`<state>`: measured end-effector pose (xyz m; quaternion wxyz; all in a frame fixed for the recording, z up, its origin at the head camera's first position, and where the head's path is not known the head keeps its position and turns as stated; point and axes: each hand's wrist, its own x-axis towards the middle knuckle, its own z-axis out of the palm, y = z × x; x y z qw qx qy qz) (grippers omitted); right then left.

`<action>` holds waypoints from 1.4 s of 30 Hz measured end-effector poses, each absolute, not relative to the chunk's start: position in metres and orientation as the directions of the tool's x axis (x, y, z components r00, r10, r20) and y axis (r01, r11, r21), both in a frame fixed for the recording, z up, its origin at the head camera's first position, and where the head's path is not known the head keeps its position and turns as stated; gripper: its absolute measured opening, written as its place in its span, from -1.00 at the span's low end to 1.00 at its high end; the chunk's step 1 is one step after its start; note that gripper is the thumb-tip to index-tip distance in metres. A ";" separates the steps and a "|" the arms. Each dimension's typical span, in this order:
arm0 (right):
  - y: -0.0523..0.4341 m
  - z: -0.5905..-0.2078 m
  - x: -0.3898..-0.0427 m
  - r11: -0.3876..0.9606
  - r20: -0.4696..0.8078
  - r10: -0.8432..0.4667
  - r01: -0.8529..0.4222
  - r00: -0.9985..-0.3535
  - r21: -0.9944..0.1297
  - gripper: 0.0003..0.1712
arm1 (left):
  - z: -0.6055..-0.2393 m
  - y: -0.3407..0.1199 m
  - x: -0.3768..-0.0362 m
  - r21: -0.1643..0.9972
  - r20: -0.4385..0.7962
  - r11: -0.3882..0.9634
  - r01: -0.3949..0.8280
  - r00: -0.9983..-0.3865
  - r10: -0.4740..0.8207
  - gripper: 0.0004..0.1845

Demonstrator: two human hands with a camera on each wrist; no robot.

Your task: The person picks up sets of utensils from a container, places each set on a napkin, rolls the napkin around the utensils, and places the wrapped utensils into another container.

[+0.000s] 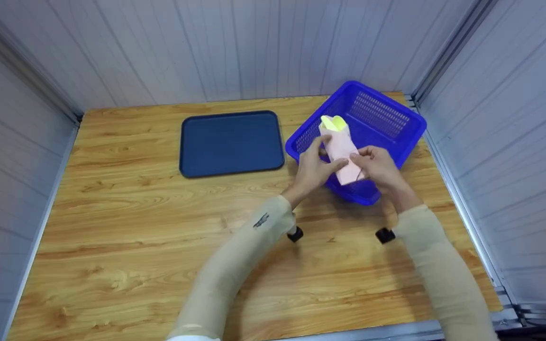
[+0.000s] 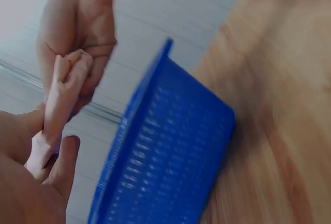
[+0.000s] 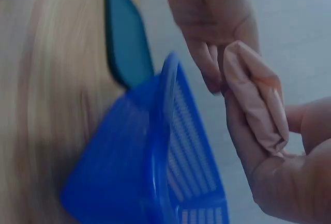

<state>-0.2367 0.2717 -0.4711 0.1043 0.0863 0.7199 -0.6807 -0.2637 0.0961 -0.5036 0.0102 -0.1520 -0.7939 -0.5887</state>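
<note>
Both hands hold a folded pink cloth (image 1: 341, 150) above the near corner of a blue basket (image 1: 386, 111) on a wooden table (image 1: 159, 227). The left hand (image 1: 313, 166) pinches the cloth's left edge, fingers curled round it; the right hand (image 1: 379, 168) grips the lower end, thumb and fingers clamped on the fabric. A yellow piece (image 1: 333, 123) shows at the cloth's upper end. The basket sits near the table's far right corner, close to the right wall (image 1: 514, 142). A dark blue tray (image 1: 230, 142) lies just left of the basket, apart from it. Bare tabletop stretches wide to the left and toward the near edge.
</note>
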 end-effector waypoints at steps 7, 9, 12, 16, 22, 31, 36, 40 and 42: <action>0.296 -0.496 -0.289 0.175 -0.420 -0.206 0.389 -0.884 -0.905 -0.80 | -0.509 0.108 -0.289 0.656 0.095 0.705 0.270 -0.956 0.277 -0.45; 0.302 -0.503 -0.299 0.234 -0.443 -0.221 0.394 -0.869 -0.889 -0.81 | -0.509 0.113 -0.294 0.525 0.076 0.799 0.292 -0.952 0.298 -0.51; 0.306 -0.512 -0.309 0.295 -0.483 -0.199 0.418 -0.853 -0.859 -0.82 | -0.513 0.120 -0.303 0.335 0.067 0.879 0.339 -0.939 0.337 -0.58; 0.305 -0.524 -0.312 0.271 -0.535 -0.179 0.482 -0.826 -0.833 -0.86 | -0.518 0.130 -0.313 0.262 0.043 0.876 0.404 -0.912 0.408 -0.79; 0.294 -0.536 -0.311 0.231 -0.551 -0.109 0.518 -0.827 -0.823 -0.69 | -0.517 0.135 -0.326 0.337 -0.158 0.795 0.505 -0.802 0.576 -0.86; 0.281 -0.547 -0.313 0.231 -0.664 0.024 0.651 -0.747 -0.723 -0.81 | -0.521 0.144 -0.331 0.252 -0.330 0.777 0.577 -0.704 0.629 -0.81; 0.278 -0.548 -0.312 0.425 -0.612 0.107 0.593 -0.784 -0.684 -0.81 | -0.530 0.150 -0.334 0.232 -0.312 0.766 0.599 -0.700 0.642 -0.84; 0.278 -0.547 -0.309 0.678 -0.465 0.165 0.442 -0.870 -0.587 -0.76 | -0.532 0.153 -0.335 0.191 -0.336 0.773 0.605 -0.699 0.631 -0.83; 0.278 -0.547 -0.309 0.779 -0.371 0.180 0.362 -0.911 -0.511 -0.72 | -0.529 0.155 -0.334 0.153 -0.364 0.780 0.608 -0.699 0.616 -0.79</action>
